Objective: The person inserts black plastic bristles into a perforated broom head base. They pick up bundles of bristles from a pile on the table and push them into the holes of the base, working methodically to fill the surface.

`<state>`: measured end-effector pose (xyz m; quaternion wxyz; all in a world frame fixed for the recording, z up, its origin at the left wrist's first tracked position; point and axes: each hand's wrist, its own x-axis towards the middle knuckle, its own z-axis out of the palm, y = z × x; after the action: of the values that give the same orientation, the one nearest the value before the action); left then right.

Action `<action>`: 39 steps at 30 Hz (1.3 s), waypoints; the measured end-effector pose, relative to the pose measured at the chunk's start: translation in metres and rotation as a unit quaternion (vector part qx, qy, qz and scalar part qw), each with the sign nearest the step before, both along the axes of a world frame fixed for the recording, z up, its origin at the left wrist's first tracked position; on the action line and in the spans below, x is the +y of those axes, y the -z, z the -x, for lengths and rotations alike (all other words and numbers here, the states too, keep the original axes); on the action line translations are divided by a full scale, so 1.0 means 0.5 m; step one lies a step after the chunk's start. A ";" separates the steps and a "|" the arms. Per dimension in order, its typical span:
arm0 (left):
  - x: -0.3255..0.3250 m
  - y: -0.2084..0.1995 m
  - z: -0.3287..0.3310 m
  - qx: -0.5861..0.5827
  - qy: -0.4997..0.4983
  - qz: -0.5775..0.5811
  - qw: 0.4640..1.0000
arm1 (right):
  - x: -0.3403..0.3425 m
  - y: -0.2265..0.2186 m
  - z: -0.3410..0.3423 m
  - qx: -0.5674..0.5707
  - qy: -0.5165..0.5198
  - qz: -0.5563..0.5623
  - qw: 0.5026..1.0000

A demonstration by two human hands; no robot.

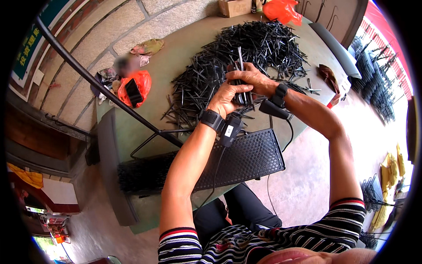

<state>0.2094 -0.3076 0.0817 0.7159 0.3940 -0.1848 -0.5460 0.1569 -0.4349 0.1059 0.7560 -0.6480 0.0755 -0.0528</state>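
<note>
Both of my hands meet over the near edge of a large heap of thin, pointed black pieces (pixel 259 42), which look like metal or plastic spikes. My left hand (pixel 224 98) is closed around the lower part of a small bundle of these black spikes (pixel 242 98). From the right, my right hand (pixel 251 78) grips the same bundle higher up, fingers wrapped over it. Several tips stick up above the hands, and my fingers hide the bundle's middle. Below the hands lies a black perforated tray (pixel 246 154), with many dark bristle-like pieces (pixel 147 174) packed at its left end.
The heap lies on a greenish table (pixel 176 57). At the left are an orange plastic bag (pixel 145 81) with a phone (pixel 132 91) on it and crumpled cloths (pixel 148 46). A dark metal bar (pixel 88 75) crosses the left side. A cardboard box (pixel 235 8) stands at the back.
</note>
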 end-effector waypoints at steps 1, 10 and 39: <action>0.011 0.006 -0.006 -0.002 -0.003 -0.034 0.999 | 0.014 -0.001 -0.003 0.002 -0.008 0.010 1.000; 0.033 -0.006 -0.012 0.079 0.016 -0.065 0.995 | -0.016 -0.007 -0.045 0.029 -0.032 -0.075 0.996; 0.086 0.000 0.068 0.129 -0.132 0.002 0.983 | 0.089 -0.096 0.100 0.015 -0.112 0.390 0.914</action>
<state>0.1754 -0.2647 0.0817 0.8002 0.3393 -0.0387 -0.4929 0.1067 -0.3905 0.1539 0.4426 -0.8965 -0.0126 0.0167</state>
